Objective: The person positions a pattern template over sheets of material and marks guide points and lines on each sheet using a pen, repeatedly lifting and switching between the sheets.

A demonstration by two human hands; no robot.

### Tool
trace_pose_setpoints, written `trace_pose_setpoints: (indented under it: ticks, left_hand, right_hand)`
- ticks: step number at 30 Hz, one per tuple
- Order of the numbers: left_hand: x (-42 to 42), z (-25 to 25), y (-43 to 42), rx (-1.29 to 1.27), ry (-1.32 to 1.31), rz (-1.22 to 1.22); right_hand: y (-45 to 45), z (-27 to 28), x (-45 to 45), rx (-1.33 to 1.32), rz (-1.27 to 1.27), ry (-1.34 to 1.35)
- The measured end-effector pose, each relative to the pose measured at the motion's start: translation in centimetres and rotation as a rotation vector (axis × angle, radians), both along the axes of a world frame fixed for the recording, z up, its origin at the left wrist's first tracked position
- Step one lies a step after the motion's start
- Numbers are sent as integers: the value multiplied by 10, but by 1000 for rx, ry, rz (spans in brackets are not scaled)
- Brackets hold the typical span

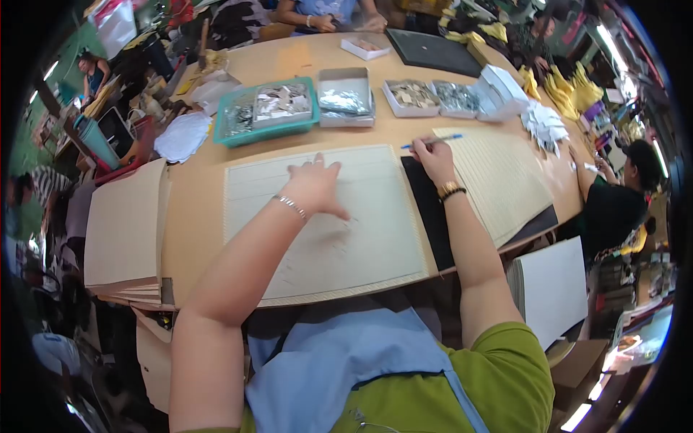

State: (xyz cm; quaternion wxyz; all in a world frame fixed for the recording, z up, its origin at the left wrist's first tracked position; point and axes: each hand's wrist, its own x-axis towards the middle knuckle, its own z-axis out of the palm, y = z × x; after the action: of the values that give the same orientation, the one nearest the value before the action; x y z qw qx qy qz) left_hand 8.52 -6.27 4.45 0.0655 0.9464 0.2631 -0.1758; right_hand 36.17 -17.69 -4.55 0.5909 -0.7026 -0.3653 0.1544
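1. Extent of work, as judged from the surface: the pale sheet (379, 195) bears a few long, faint lines across its far part, on the side toward the teal tray (271, 135). Its part farther from the teal tray shows only short dark marks. That portion appears to lack long lines; whether it needs any cannot be determined. No finished state can be confirmed.

2. Position of sheet: flat on the table (195, 209), on the person's side of the teal tray and extending rightward beyond it. Relative to the hands, it lies beneath the left and just left of the right.

3. Left hand (315, 189): palm down over the sheet, on the person's side of the teal tray, fingers widely spread, nothing seen in its grasp. Contact with the sheet: cannot tell.

4. Right hand (433, 157): fingers nearly closed, pinching a blue pen (453, 137). It is to the right of the teal tray and somewhat nearer the person, past the sheet's right edge. Writing contact: none discernible.

5. Surroundings: a black strip (424, 209) and a ribbed yellowish sheet (498, 184) lie right of the teal tray, toward the person. A board stack (126, 224) sits to its left, also on the person's side.
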Motion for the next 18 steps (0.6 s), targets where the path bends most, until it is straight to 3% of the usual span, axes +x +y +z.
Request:
trace_pose_setpoints:
  ticks: [6, 12, 18]
  left_hand:
    - [75, -6, -30, -21, 17, -67]
    - [95, -17, -37, 73, 140, -59]
    - [99, -9, -39, 5, 209, -16]
  right_hand:
    - [22, -5, 10, -72, 60, -176]
    - [22, 1, 4, -144, 89, -291]
    - [22, 5, 0, -169, 122, -314]
